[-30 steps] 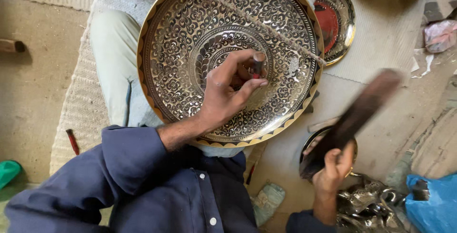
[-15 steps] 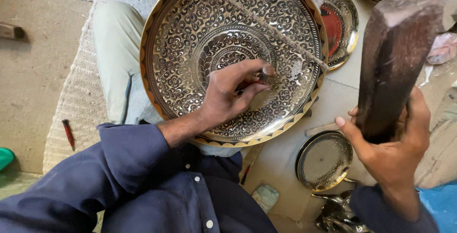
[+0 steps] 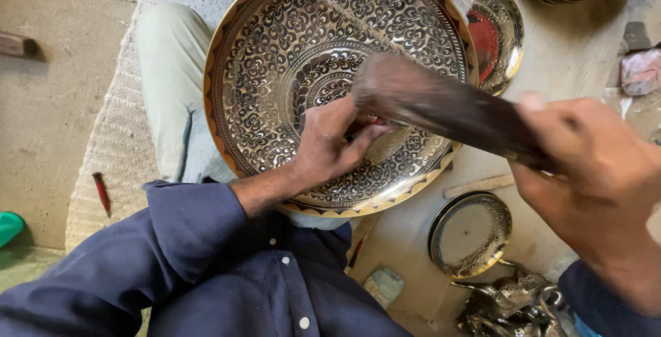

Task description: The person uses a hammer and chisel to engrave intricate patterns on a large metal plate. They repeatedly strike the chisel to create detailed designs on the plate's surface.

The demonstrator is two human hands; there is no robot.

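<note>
Under both hands (image 3: 330,148) (image 3: 592,172) lies the engraved brass plate (image 3: 275,55).

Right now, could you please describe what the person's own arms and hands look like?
Both hands, the left hand and the right hand, are bare, with no gloves or rings visible. The left arm wears a dark navy long sleeve, pushed up the forearm, on a white-buttoned shirt. A dark blue cuff shows at the right wrist.

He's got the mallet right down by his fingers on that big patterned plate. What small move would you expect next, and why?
Probably a short lift of the dark wooden mallet for another light tap. The right hand holds it with its head right above the left hand, whose fingers pinch something small, mostly hidden, against the engraved brass plate. Much of the pattern looks already worked.
</note>
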